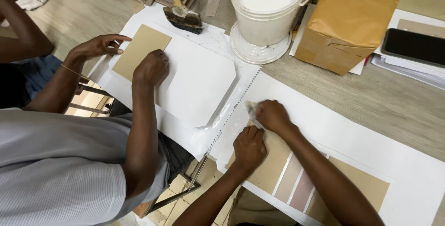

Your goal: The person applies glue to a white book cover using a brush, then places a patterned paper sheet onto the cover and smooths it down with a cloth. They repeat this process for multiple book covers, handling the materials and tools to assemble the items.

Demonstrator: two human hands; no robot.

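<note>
My left hand rests with curled fingers on a brown cardboard panel that lies on a large white sheet. Just above it, my right hand presses a small whitish cloth wad against the panel's upper corner. Pinkish-beige sample strips lie beside the panel, and a second brown panel lies further right. Both hands touch each other at the panel's edge.
A co-worker in a grey shirt presses a brown card onto a folded white sheet at the left. At the back stand a white bucket of white paste, a brush, a brown paper package and a phone on a paper stack.
</note>
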